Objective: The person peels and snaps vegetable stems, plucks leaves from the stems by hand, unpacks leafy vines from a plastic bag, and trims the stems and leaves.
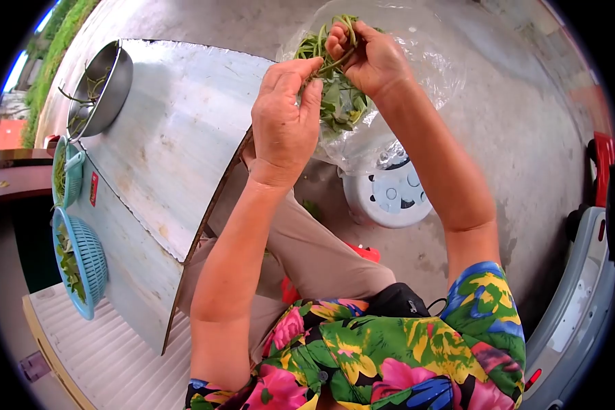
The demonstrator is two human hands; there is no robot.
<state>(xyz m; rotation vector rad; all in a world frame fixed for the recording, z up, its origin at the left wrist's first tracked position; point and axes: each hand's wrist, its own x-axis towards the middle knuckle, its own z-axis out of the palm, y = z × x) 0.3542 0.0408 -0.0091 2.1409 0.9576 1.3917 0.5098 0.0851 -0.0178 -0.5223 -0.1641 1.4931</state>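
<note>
Having along the far edge of the metal-topped table a steel bowl containing thin sprigs, a turquoise basket containing green strands, and a blue basket containing flat leaves; seeing leafy greens over clear plastic beyond the table's near corner; holding beside that corner a slender, bending green stem, running lengthwise away from the table; curling the right hand closely round it; poising the left hand's thumb and forefinger, slightly parted, at the end nearer the table, leaving any grip unclear.

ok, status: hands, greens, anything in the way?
Right hand grips greens. Left hand close alongside. Clear bag behind greens in view. No obstruction visible.
</note>
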